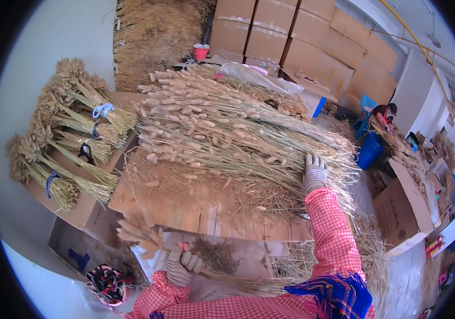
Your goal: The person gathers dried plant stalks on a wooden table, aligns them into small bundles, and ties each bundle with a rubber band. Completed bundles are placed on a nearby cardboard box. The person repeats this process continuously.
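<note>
A small bunch of dried bunny-tail grass (143, 235) is gripped in my left hand (181, 265), which wears a striped glove. Its fluffy heads point up and left, and the stems trail off to the right in front of my body. Also gloved, my right hand (316, 171) rests on the stem ends of a large pile of dried bunny-tail grass (219, 123). Whether those fingers hold any stems cannot be made out. The pile lies across a wooden table (195, 211), heads to the left, with chaff and broken stems along the near edge.
Tied bundles of grass (88, 115) lie on a cardboard box (92, 215) at left. A pink basket (108, 285) stands below. Stacked cartons (271, 44) line the back. At right are an open carton (400, 215), a blue bin (370, 150) and a seated person (384, 113).
</note>
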Available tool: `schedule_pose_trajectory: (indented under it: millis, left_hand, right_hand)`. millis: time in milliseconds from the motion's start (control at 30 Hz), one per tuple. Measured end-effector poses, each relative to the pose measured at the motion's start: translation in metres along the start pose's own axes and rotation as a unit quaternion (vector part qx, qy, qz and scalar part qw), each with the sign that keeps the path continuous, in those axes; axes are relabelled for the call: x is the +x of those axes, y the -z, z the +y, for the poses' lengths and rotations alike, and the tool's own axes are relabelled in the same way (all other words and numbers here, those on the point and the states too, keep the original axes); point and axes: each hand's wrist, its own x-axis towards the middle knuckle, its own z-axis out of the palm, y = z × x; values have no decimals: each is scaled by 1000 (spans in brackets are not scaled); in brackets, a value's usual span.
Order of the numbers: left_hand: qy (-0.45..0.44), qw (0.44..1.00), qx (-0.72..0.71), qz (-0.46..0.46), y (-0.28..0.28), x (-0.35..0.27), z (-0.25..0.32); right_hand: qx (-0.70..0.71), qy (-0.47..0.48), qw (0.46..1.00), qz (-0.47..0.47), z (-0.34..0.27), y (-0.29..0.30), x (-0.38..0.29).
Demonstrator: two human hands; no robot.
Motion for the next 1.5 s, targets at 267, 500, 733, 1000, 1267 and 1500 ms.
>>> schedule_pose_trajectory:
  millis: [267,500,733,1000,1267,1500]
  left_hand:
    - [-13,997,33,74,-6,6,-8]
    - [-25,993,40,112,-16,11,-17]
    - [-32,991,64,117,-13,9,-19]
    - [-23,988,28,148,-12,32,-30]
    - [-8,987,70,142,-32,35,-34]
    - [-7,992,60,107,-27,27,-29]
  right_hand:
    - [-58,5,998,5,36,1,78]
    - [-52,92,952,286,58,31,133]
    - [166,61,976,-126,44,12,77]
    - [206,94,974,-32,10,96,-2]
    - [121,213,969,14,-126,44,-51]
    - [-15,166,981,104,-140,-22,-18]
